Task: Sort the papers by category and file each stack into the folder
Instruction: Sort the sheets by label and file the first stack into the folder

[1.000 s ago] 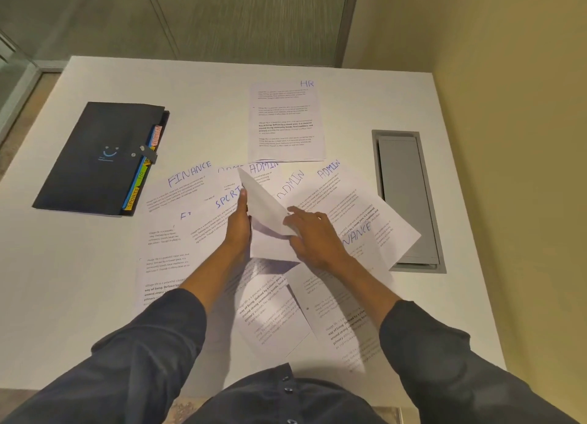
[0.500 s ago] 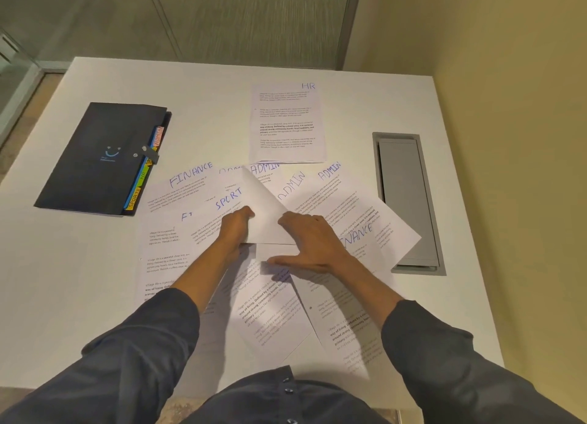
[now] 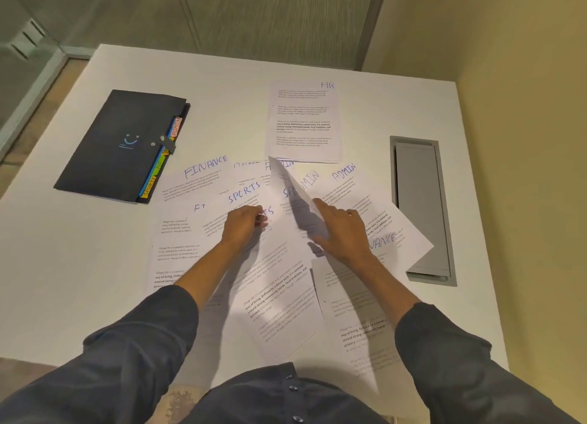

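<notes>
Several printed sheets lie fanned across the white table (image 3: 95, 264), hand-labelled FINANCE (image 3: 205, 166), SPORTS (image 3: 244, 192) and ADMIN (image 3: 344, 172). An HR stack (image 3: 305, 122) lies apart at the back. The black expanding folder (image 3: 120, 144) sits closed at the back left, with coloured tabs along its right edge. My left hand (image 3: 243, 225) has its fingers curled on a SPORTS sheet in the middle of the pile. My right hand (image 3: 341, 230) grips one sheet (image 3: 286, 182) and tilts it up on edge, its far corner raised toward the HR stack.
A grey cable hatch (image 3: 422, 207) is set into the table at the right, and a FINANCE sheet overlaps its edge. A yellow wall runs along the right side. Glass panels stand behind the table. Bare table surface shows at the left front.
The sheet both hands held has swung up to the right, now in my right hand alone. My left hand dropped onto the SPORTS sheet beneath, which is newly exposed.
</notes>
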`<state>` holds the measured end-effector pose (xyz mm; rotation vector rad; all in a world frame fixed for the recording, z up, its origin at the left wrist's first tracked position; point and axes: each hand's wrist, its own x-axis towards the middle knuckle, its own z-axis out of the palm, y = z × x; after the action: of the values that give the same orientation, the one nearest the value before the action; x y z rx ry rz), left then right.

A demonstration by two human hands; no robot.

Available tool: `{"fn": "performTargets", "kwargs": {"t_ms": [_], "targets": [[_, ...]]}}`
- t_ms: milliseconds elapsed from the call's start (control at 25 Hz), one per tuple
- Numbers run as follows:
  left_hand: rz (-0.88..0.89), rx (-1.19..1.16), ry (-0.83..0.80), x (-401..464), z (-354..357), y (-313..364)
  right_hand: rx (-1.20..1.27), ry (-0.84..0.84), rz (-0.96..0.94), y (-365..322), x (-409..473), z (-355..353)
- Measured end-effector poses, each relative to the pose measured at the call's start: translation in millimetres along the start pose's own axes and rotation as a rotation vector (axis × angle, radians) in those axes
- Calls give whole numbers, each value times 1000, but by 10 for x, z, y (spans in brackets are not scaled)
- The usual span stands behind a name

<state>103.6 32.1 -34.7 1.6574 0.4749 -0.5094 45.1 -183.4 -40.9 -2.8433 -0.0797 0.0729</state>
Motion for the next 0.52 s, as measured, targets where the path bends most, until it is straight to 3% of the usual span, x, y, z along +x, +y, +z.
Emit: {"fn": "performTargets", "kwargs": {"t_ms": [120,240,320,440,520], "targets": [[185,491,110,85,-230,-170,124,49,196,81,24,-38],[252,728,134,203,-479,-223,418,8,462,185,66,-58],[320,888,159,332,-611,-198,510,-34,540,296,75,-91],[384,1102,149,563,-665,-72,395,-114,645,358,47,-143],[428,1187,123,708,-617,37,212,-44,660,255,29,-104]]}}
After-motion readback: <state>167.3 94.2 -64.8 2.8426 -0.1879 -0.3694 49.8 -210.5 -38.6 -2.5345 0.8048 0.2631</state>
